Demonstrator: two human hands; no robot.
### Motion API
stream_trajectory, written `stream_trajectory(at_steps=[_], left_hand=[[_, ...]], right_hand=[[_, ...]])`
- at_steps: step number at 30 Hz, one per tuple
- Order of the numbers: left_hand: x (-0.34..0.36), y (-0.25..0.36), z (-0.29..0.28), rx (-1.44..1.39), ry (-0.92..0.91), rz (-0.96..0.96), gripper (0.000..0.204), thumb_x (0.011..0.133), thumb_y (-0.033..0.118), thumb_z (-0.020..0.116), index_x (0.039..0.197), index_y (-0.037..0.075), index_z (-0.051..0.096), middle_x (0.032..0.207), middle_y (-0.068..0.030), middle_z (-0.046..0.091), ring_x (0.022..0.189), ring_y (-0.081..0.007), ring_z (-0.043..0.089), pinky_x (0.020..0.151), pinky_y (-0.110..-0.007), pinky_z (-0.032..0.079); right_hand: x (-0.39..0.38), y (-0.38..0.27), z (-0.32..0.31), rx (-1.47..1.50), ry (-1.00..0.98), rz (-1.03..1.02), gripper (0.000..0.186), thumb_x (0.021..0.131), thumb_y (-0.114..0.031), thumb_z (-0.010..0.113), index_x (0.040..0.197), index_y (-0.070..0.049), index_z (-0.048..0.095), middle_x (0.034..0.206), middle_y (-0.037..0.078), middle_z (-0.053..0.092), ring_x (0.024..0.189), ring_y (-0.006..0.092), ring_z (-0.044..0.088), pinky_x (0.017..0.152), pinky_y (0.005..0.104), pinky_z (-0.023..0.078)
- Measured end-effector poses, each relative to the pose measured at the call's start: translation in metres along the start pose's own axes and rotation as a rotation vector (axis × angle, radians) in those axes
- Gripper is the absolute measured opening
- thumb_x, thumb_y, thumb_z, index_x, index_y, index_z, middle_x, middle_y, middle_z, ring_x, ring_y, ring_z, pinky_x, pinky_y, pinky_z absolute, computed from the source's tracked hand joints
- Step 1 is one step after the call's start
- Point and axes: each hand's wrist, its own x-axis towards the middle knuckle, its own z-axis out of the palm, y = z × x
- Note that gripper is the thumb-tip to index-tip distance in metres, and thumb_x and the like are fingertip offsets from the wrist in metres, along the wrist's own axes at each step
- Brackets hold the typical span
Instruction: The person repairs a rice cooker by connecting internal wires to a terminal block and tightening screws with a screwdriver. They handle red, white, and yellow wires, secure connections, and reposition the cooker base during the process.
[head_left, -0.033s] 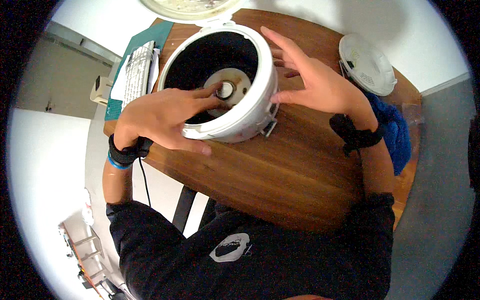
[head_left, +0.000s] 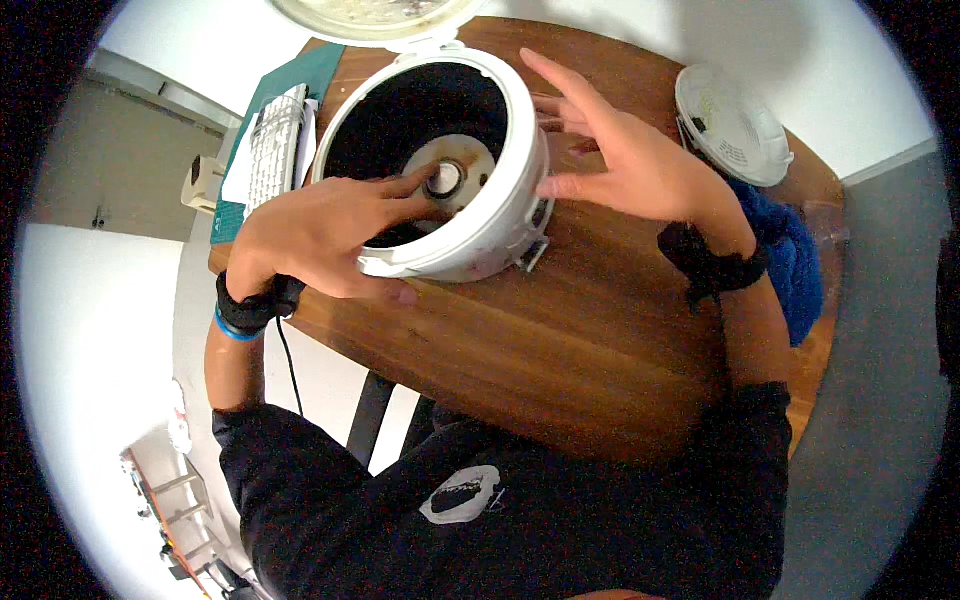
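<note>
A white rice cooker (head_left: pixel 478 262) stands on the wooden table, its inner pot out and its lid (head_left: pixel 385 38) raised at the back. Down inside its dark wall lies a stained metal heating plate (head_left: pixel 482 160) with a round centre piece (head_left: pixel 443 180). My left hand (head_left: pixel 320 230) reaches across the front left rim, fingers stretched inside toward the centre piece and thumb outside; whether a fingertip touches it I cannot tell. At the cooker's right wall my right hand (head_left: pixel 630 160) is spread, its thumb against or very near the side and its other fingers partly hidden behind it.
A round, pale detached lid plate (head_left: pixel 735 130) rests at the table's right rear, beside a crumpled blue cloth (head_left: pixel 790 265). On the left, a white keyboard (head_left: pixel 275 155) lies over a green mat (head_left: pixel 315 75). A black cable (head_left: pixel 290 365) hangs below my left wrist.
The cooker and its raised lid have shifted slightly left. Both hands keep almost the same pose.
</note>
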Motion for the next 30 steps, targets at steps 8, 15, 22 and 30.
stream_trajectory(at_steps=[8,15,22,30], left_hand=[[-0.006,-0.016,-0.002,-0.053,-0.111,0.056,0.057,0.083,0.039,0.072,0.122,-0.002,0.066,0.149,-0.0304,0.044,0.102,-0.0466,0.066,0.09,-0.046,0.053],[-0.024,-0.042,-0.006,-0.274,0.0,0.139,0.078,0.081,0.048,0.079,0.13,-0.008,0.058,0.132,-0.0293,0.059,0.103,-0.0405,0.068,0.09,-0.04,0.053],[-0.082,-0.119,0.037,-0.811,0.332,-0.311,0.072,0.086,0.053,0.076,0.128,-0.003,0.057,0.103,-0.0081,0.064,0.094,-0.0175,0.057,0.082,-0.032,0.05],[-0.073,-0.198,0.119,-1.078,0.348,-0.441,0.06,0.098,0.048,0.064,0.133,0.001,0.053,0.107,-0.0002,0.057,0.088,-0.0099,0.051,0.074,-0.022,0.044]], right_hand=[[-0.002,0.006,-0.008,-0.253,-0.648,0.231,0.046,0.092,-0.039,0.071,0.115,0.002,0.068,0.107,0.022,0.072,0.1,0.0298,0.072,0.086,0.039,0.056],[-0.004,-0.005,0.017,-0.061,-0.482,0.194,0.054,0.086,-0.029,0.08,0.126,0.003,0.061,0.117,0.02,0.07,0.105,0.0289,0.07,0.091,0.0388,0.056],[-0.01,-0.02,0.024,0.179,-0.181,0.227,0.081,0.085,-0.017,0.081,0.149,-0.003,0.032,0.143,0.021,0.05,0.122,0.0321,0.061,0.097,0.0417,0.054],[-0.004,0.0,0.037,-0.112,-0.119,-0.001,0.073,0.085,-0.022,0.08,0.144,-0.004,0.039,0.131,0.023,0.057,0.119,0.0367,0.061,0.101,0.0452,0.05]])
